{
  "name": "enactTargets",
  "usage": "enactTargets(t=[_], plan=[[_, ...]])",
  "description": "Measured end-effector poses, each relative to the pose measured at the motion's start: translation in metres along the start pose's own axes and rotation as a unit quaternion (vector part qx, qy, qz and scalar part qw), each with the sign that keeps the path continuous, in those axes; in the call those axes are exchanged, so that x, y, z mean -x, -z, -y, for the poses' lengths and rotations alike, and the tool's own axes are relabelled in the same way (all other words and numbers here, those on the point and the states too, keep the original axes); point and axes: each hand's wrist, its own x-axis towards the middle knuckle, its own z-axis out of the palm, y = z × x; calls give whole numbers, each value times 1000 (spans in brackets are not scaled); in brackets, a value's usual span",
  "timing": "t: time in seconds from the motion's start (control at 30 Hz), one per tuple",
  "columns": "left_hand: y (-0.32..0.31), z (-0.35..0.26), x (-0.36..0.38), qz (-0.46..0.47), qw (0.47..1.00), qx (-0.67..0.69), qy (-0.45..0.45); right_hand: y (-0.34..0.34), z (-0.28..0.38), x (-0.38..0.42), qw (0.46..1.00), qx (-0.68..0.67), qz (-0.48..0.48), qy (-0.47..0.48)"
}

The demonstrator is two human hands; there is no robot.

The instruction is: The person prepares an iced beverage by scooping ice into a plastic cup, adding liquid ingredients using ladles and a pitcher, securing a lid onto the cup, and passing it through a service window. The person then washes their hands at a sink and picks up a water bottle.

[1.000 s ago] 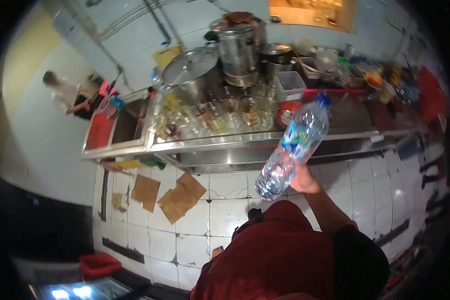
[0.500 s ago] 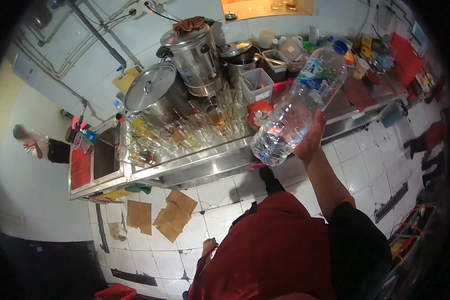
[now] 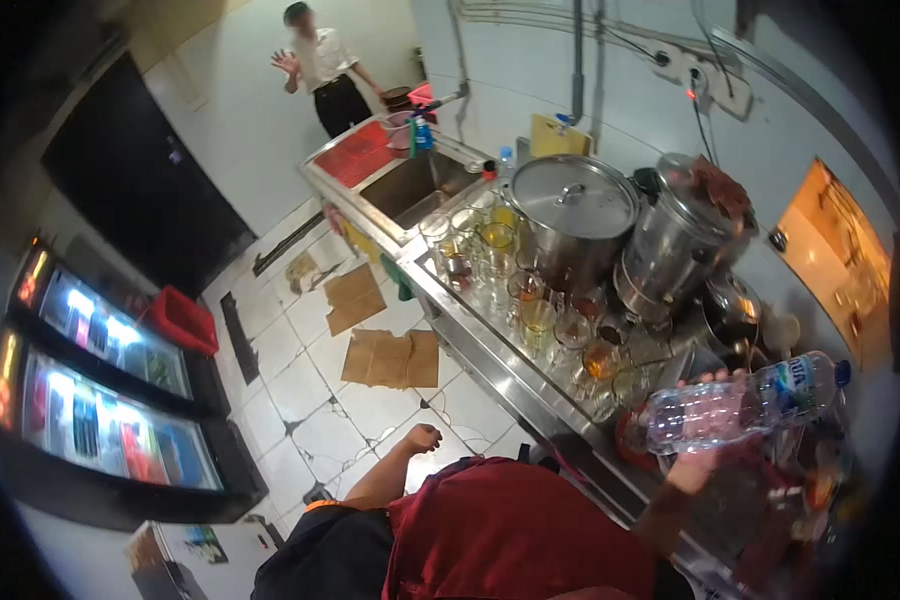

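My right hand (image 3: 698,465) is wrapped round a large clear plastic water bottle (image 3: 745,408) with a blue cap and a blue-green label. The bottle lies nearly level, its cap pointing right, above the right part of the steel counter (image 3: 490,368); my fingertips show past its upper side. My left hand (image 3: 425,438) hangs low over the tiled floor, fingers curled in, with nothing visible in it. Several glasses (image 3: 538,318), some with amber or yellow liquid, crowd the counter to the left of the bottle.
A lidded steel pot (image 3: 575,200) and a steel urn (image 3: 675,250) stand behind the glasses. Beyond them is a sink (image 3: 410,190), with a person (image 3: 322,65) raising a hand. Cardboard pieces (image 3: 390,358) lie on the floor. Lit display fridges (image 3: 110,410) stand left, near a red crate (image 3: 183,320).
My view has swung left, bringing the fridges and door into sight. The bottle, still in my right hand, has gone from steeply tilted to nearly level. My left arm shows more fully.
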Motion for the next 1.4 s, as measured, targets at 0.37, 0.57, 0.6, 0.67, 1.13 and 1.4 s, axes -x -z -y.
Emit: enactTargets(t=[0.37, 0.57, 0.6, 0.67, 1.13, 1.4], plan=[[22, 161, 78, -246, 962, 81, 86, -7, -151, -59, 986, 33, -5, -164], [54, 240, 119, -285, 936, 38, 202, -91, -251, -55, 977, 43, 62, -202], [63, 244, 121, -269, 941, 24, 205, -100, -270, -51, 970, 32, 68, -232], [75, 245, 127, -267, 938, 44, 215, -118, -310, -44, 958, 9, 49, -281], [129, 252, 105, -303, 874, 329, 191, -199, -506, -61, 911, -4, 105, -398], [290, 265, 44, -289, 835, 442, 155, -200, -653, -127, 903, -36, 102, -417]])
